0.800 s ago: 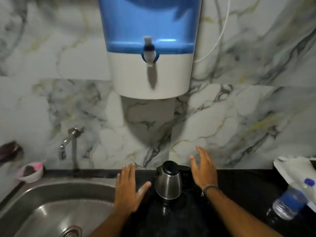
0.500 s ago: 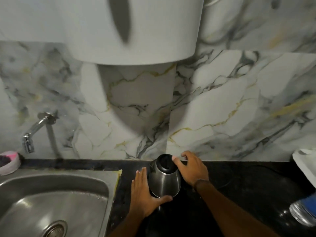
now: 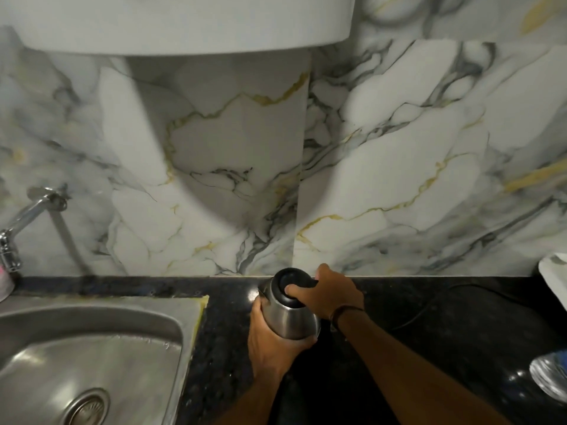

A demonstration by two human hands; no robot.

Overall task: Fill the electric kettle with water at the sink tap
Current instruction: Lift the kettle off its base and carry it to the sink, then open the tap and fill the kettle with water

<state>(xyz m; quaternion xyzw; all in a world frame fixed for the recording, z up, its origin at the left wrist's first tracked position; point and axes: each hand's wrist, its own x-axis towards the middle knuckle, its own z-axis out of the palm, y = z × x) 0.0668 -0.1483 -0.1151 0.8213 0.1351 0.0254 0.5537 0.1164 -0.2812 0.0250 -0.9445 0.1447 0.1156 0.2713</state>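
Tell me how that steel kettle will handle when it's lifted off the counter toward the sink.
The kettle looks rigid: a polished steel body, so probably somewhat slick, which may be why the left hand wraps its side while the right hand grips at the black lid. Whether it holds water can't be seen, so its weight is uncertain.

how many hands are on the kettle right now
2. The left hand wraps the steel kettle body from its sink side; the right hand grips the top at the black lid, thumb on it.
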